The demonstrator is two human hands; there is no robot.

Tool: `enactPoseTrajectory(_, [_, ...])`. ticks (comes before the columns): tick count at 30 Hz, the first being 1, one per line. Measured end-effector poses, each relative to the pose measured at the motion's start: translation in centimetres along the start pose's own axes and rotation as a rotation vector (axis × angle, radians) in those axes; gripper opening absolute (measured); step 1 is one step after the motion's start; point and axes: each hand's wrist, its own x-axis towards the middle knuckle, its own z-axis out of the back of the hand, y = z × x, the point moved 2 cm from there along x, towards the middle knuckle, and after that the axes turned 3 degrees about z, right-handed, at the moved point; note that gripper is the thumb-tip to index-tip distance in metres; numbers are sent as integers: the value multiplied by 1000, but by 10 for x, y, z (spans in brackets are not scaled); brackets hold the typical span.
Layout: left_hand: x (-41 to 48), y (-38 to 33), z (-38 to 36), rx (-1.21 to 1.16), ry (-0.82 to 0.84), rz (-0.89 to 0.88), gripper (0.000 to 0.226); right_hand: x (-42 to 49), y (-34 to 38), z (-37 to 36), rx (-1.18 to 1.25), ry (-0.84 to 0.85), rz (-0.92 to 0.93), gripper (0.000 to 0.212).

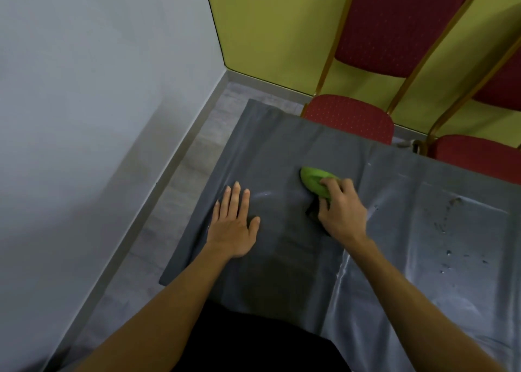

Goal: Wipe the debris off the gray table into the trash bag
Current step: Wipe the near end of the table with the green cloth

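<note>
Head view: gripping green cloth (314, 181) in curled right hand (341, 211); pressing left hand (234, 228) flat, fingers spread, left of cloth on what looks like the trash bag (267, 146). Debris (454, 202) on gray table (423, 222), well right of cloth. Start beyond it, sweep leftward in one firm stroke, hold bag pinned.

Both bare arms reach forward from the lower edge of the view. The left forearm (158, 301) angles up toward the right and the right forearm (408, 292) angles up toward the left, so the two hands lie near each other but apart. The left hand (235, 226) lies flat, palm down, its fingers (235, 199) straight and slightly spread, the thumb held out toward the other hand. The right hand (339, 209) is knuckles up, wrist in line with the forearm, its fingers curled over a green cloth (313, 178) and gripping it from above.
</note>
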Motion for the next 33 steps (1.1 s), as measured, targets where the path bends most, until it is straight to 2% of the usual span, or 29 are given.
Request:
enactPoseTrajectory(3, [0,1,0,7,9,5,72,22,-33,15,-44,-75,-63,33])
enactPoseTrajectory(7, [1,2,1,3,17,-3,71,60,-87,37,-93,-117,-298,33])
enactPoseTrajectory(11, [-1,1,1,-8,0,-2,71,65,-79,40,-8,-138,-404,32])
enactPoseTrajectory(13, [-2,-1,1,-11,-12,-6,70,47,-56,32,44,-135,-372,31])
enactPoseTrajectory(16, [-4,-5,3,-7,-24,5,71,1,-19,9,64,-80,-231,31])
enactPoseTrajectory(20, [-11,-30,8,-31,-176,67,72,-37,3,-3,37,34,-115,35])
enactPoseTrajectory(22, [-16,-57,6,-71,-238,-40,67,-34,-1,3,14,58,-95,36])
enactPoseTrajectory(25, [-22,-96,-8,-59,-191,-188,62,-25,-12,14,-15,65,-29,34])
enactPoseTrajectory(28, [-25,-105,-26,3,-93,-207,65,-16,-26,22,-44,46,21,30])
enactPoseTrajectory(31, [-24,-93,-30,54,-119,-261,67,-1,-48,32,-91,24,31,31])
enactPoseTrajectory(33, [-24,-89,-29,67,-118,-286,67,18,-73,43,-136,-6,-32,33])
